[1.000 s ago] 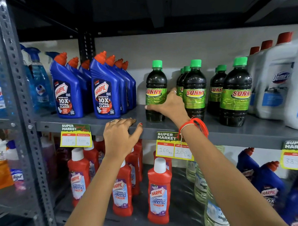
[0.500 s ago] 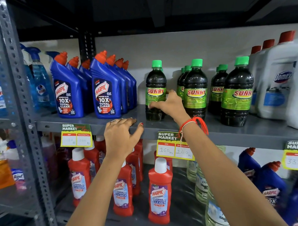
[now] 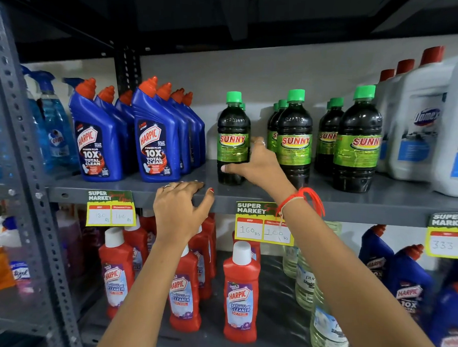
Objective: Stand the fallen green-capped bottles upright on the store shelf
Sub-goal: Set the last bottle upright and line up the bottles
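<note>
Since the earlier frame the right hand (image 3: 259,165) has slid a little lower on the leftmost green-capped bottle (image 3: 233,139), its thumb now crossing the dark base below the label while the fingers wrap the bottle's right side; the grip is closed around it; the bottle stands upright on the grey shelf (image 3: 394,204), as before. The left hand (image 3: 180,210) has not moved; it lies fingers spread and relaxed on the shelf's front lip, holding nothing. The other green-capped bottles (image 3: 358,142) stand upright in rows to the right; no bottle lies fallen in view. A bare gap separates the held bottle from the blue Harpic bottles (image 3: 156,141) on its left; a narrower one lies to its right; bare shelf runs ahead to the front edge.
</note>
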{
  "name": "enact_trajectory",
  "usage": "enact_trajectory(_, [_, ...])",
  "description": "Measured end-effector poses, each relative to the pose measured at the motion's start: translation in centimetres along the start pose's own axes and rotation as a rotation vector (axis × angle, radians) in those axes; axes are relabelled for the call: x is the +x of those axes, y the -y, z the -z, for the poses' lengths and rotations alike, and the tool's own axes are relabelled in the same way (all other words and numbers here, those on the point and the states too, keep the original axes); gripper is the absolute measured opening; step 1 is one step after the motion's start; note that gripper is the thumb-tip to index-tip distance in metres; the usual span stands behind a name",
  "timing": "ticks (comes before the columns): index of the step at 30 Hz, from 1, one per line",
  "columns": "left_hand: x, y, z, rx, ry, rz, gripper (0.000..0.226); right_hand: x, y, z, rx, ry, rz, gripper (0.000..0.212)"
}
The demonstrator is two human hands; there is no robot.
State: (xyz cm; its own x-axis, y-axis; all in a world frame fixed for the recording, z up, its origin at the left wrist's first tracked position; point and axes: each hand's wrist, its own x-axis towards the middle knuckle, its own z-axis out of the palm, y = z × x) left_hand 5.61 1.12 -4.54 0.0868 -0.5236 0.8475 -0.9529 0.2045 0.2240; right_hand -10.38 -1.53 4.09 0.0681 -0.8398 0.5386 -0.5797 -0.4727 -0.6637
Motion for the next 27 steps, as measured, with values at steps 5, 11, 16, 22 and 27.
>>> enact_trajectory(5, [0.0, -0.1, 0.0, 0.022, 0.019, -0.036, 0.055, -3.1, -1.7, 2.7, 0.023, -0.278, 0.039, 0.049])
enact_trajectory(11, [-0.6, -1.4, 0.2, -0.016, -0.005, -0.028, 0.055, -4.2, -4.7, 6.0, -0.104, -0.524, -0.043, 0.039])
enact_trajectory(16, [-0.9, -5.3, -0.5, -0.072, 0.046, -0.095, 0.054, -2.8, -6.1, 7.1, -0.1, -0.283, -0.105, 0.09])
enact_trajectory(22, [-1.7, -6.4, -1.8, -0.049, 0.041, -0.131, 0.047, -1.5, -6.5, 7.4, 0.032, -0.038, -0.227, 0.093])
enact_trajectory(27, [-1.8, -6.3, -1.8, -0.056, 0.025, -0.131, 0.047, -1.3, -6.7, 7.5, 0.022, -0.04, -0.208, 0.083])
